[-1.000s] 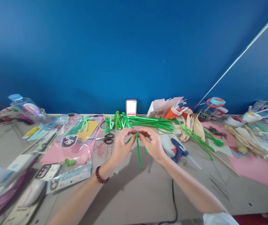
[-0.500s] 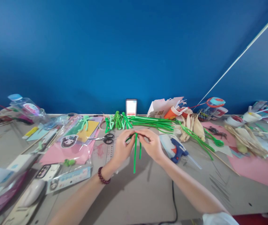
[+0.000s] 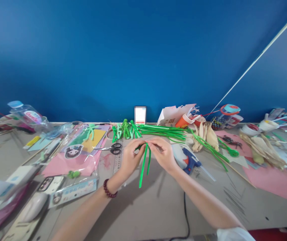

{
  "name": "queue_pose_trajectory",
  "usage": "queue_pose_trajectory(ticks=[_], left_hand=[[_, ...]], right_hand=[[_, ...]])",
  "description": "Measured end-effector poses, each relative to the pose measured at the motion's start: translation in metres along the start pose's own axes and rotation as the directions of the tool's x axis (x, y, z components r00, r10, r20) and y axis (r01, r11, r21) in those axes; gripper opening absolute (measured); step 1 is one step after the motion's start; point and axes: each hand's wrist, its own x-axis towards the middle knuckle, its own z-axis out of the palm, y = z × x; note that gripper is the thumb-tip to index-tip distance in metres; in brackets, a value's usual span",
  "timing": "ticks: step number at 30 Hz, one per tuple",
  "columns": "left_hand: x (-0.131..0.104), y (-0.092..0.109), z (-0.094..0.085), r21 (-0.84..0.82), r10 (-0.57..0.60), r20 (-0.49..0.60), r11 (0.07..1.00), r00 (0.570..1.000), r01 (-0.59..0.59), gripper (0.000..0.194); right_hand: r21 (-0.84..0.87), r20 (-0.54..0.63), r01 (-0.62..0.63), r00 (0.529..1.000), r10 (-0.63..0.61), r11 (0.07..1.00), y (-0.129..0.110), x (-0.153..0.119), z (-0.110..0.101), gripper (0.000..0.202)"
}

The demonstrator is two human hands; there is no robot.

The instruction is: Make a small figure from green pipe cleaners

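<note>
A bright green pipe cleaner (image 3: 142,166) is pinched at its top between both hands, and two strands of it hang down over the table. My left hand (image 3: 132,154), with a dark red bead bracelet on its wrist, closes its fingers on the left side of the bend. From the right, my right hand (image 3: 161,152) grips the same spot with thumb and fingertips. The fingertips of both hands nearly meet. Just behind them lies a bundle of green pipe cleaners (image 3: 165,131), with small twisted green figures (image 3: 125,129) to its left.
Scissors (image 3: 115,148) and a ruler lie left of my hands, beside a plastic-wrapped paper pack (image 3: 69,157). To the right are a blue glue gun (image 3: 191,160), dried husks (image 3: 204,137) and pink paper (image 3: 274,184). A phone (image 3: 140,115) stands against the blue wall.
The hanging strands have swung slightly left and their lower ends now slant toward my left arm. Both hands keep their grip in almost the same place.
</note>
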Motion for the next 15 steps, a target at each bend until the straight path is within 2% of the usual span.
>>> queue_pose_trajectory(ticks=[3,6,11,15], left_hand=[[0.0000,0.0022,-0.0006,0.020,0.001,0.002,1.000,1.000,-0.001,0.012],[0.0002,0.0041,-0.0018,0.019,0.006,0.002,1.000,1.000,-0.006,0.011],[0.0003,0.0062,-0.0033,0.008,0.016,-0.015,1.000,1.000,-0.016,0.009],[-0.0011,0.0056,-0.0034,-0.011,0.000,-0.031,1.000,1.000,0.000,0.010]], right_hand=[[0.161,0.022,-0.141,0.990,0.139,0.977,0.0039,0.0014,0.0012,0.013],[0.282,0.035,-0.231,0.972,0.231,0.931,0.0056,0.0022,0.0035,0.013],[0.357,0.064,-0.311,0.949,0.309,0.881,0.0021,0.0023,0.0057,0.017],[0.367,0.068,-0.327,0.943,0.326,0.871,-0.0003,0.0024,0.0055,0.017]])
